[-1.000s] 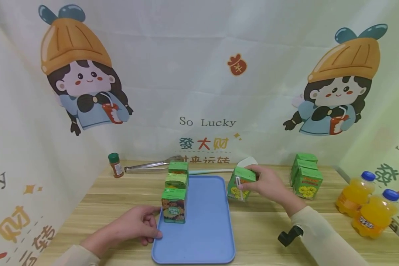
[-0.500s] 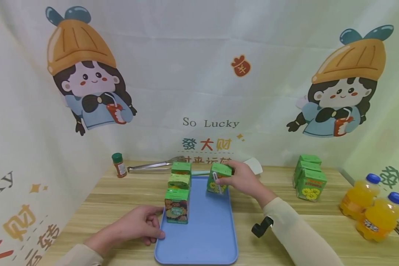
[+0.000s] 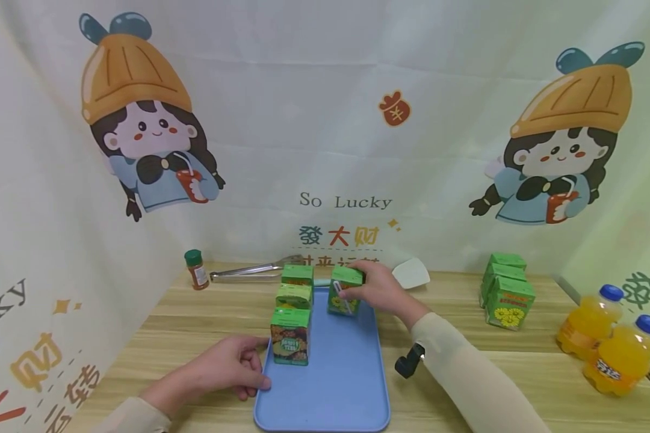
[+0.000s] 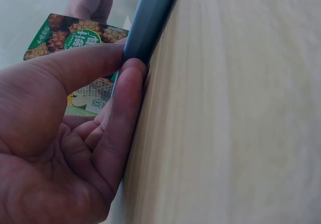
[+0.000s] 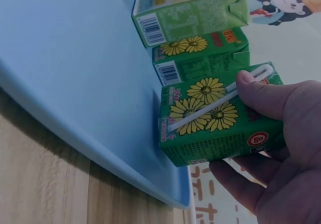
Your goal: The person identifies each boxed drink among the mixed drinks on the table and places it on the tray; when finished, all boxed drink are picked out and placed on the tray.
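At one o'clock on a blue tray (image 3: pixel 346 391), towards its far right corner, a green drink carton (image 5: pixel 215 114) printed with yellow flowers is held roughly upright; whether its base meets the surface is unclear. The right hand (image 3: pixel 378 287) pinches it, thumb on the flowered face over a white straw (image 5: pixel 200 111), fingers towards the far side. The left hand (image 3: pixel 230 367) pinches the rim at nine o'clock. Three other cartons (image 3: pixel 294 294) stand in a row from ten to eleven o'clock. If full, the carton should feel compact and modestly heavy, its card walls firm but dentable, slightly slick. Gripping across front and back near the top seems soundest; hard squeezing might buckle it or loosen the straw.
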Tool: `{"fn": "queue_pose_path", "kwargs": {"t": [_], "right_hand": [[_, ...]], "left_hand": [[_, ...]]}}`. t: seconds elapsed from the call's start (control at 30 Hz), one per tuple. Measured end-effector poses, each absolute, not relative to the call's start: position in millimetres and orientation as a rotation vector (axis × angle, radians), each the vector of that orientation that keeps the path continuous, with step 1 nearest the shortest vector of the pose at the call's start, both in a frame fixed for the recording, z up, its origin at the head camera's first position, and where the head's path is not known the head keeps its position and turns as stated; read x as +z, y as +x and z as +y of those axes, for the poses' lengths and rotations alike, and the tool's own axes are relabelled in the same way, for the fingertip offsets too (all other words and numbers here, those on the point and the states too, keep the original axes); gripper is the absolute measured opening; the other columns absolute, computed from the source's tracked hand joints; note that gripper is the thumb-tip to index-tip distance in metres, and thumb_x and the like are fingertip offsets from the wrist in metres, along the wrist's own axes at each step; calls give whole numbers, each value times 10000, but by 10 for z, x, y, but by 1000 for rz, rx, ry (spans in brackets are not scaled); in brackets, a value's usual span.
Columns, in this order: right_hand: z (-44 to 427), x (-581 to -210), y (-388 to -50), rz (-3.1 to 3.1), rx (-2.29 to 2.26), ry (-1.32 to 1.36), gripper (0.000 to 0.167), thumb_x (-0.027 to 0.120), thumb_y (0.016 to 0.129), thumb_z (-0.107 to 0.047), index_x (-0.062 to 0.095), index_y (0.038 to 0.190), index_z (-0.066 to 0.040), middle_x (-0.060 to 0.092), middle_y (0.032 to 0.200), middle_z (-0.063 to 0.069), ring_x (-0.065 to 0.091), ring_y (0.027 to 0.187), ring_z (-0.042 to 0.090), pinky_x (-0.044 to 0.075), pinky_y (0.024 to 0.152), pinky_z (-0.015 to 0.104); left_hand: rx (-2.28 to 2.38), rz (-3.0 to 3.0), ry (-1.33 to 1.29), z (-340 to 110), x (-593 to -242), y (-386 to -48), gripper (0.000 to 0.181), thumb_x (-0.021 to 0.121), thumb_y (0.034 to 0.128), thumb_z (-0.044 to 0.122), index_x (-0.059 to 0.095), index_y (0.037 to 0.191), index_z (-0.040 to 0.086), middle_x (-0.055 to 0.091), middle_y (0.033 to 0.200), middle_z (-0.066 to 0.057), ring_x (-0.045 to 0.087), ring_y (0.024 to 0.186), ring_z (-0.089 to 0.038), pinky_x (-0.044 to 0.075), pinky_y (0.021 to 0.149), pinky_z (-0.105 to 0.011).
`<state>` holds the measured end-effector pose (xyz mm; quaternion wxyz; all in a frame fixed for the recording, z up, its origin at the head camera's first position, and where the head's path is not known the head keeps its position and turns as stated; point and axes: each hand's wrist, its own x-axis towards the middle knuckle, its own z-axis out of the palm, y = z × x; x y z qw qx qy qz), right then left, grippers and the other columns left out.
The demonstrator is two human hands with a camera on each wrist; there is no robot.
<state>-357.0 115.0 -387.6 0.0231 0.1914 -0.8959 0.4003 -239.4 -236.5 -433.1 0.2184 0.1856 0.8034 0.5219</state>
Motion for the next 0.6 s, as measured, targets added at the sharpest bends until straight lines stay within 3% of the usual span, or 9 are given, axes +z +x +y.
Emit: {"fn": "queue_pose_path", "kwargs": {"t": [0.3,0.6], "right_hand": [[1118,-3932,-3689,-2797,1148,631,704,953,918,-306,671,1517,-66,733,1360,102,687,1059,225,591,932,488],[1077,-3934,-3718,-2789,1184,640,619,946,928,-297,709,1466,-104,751,1254,78,691,986,208,602,861,448]], "left_hand": [[1455,2207,535,-2359,-4354,-2418,976,887,952,107,266,1613,-252,748,868,-125,736,718,-220,660,608,-352],[1458,2202,513,-2375,-4364,-2425,981,890,950,107,265,1621,-241,748,874,-127,741,724,-227,660,612,-352]]}}
